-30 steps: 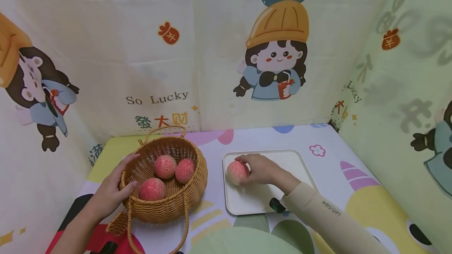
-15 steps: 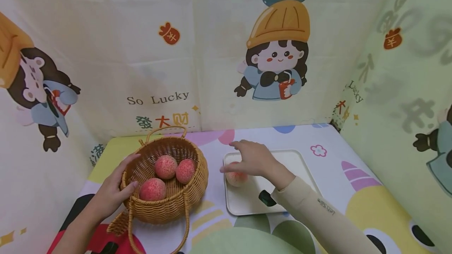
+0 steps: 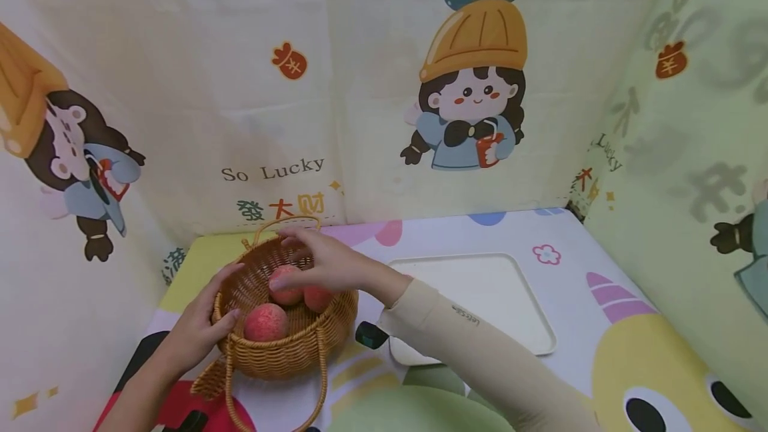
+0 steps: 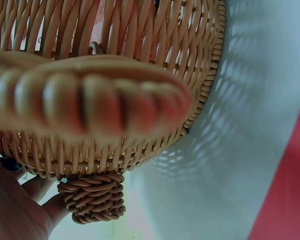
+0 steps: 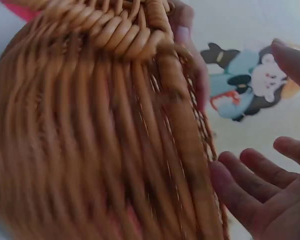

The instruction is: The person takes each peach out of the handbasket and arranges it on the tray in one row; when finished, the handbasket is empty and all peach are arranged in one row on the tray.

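Note:
A round wicker basket [image 3: 279, 357] stands tilted toward me on the left of the table. Inside it lie three pink peaches: a near one [image 3: 267, 323], a far one [image 3: 287, 295] and a right one [image 3: 318, 298]. My left hand [image 3: 201, 325] holds the basket's left rim, thumb over the edge. Above the basket's opening is my right hand [image 3: 330, 262], fingers spread, overlapping the far and right peaches. Nothing sits between its fingers [image 5: 250, 187] in the right wrist view, where the wicker side fills much of the picture.
Right of the basket lies a white rectangular tray [image 3: 480, 292], its left part covered by my right sleeve [image 3: 462, 332]. One basket handle [image 3: 321, 379] hangs toward me; another handle [image 3: 294, 220] stands at the back. A printed cloth wall [image 3: 360, 119] rises behind the table.
My right hand has let go of a peach on the tray and moved left over the basket. That peach is now out of sight behind the arm. My left hand stays at the rim.

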### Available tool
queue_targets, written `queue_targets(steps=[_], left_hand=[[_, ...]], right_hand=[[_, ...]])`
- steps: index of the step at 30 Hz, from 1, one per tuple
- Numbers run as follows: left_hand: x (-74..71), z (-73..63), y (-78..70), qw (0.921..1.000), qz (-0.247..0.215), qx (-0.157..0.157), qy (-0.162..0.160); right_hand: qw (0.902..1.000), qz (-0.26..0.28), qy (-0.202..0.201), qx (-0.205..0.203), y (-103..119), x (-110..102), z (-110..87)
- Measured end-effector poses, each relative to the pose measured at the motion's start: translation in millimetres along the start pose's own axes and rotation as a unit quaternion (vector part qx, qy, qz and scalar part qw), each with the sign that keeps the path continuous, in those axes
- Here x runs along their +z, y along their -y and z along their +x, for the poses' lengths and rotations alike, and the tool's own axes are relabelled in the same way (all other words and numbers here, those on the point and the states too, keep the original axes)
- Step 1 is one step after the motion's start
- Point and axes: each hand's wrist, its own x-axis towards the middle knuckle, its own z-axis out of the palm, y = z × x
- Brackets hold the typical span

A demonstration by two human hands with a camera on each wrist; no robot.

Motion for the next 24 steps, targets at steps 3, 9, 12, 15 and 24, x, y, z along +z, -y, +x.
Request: queue_targets(steps=[3, 9, 12, 15, 24], left_hand=[[2.5, -0.2, 1.1, 1.0000, -0.001, -0.001, 0.002], [1.3, -0.2, 1.0, 1.0000, 0.009, 0.002, -0.001], [1.1, -0.1, -0.4, 0.9999, 0.011, 0.000, -0.001], [1.2, -0.4, -2.0, 1.0000, 0.010, 0.000, -0.001], [2.1, 0.2, 0.5, 0.9999, 0.009, -0.005, 0.000]], right_hand=[[0.9987, 0.022, 0.038, 0.025, -0.6, 14.6, 15.3], [0.9910, 0.010, 0.108, 0.078, 1.7, 37.3, 35.5], [0.9843, -0.048, 0.134, 0.105, -0.3, 44.7, 41.2], [0.9734, -0.108, 0.158, 0.127, -4.7, 49.8, 43.8], [0.9452, -0.117, 0.263, 0.155, -11.8, 55.5, 44.1]])
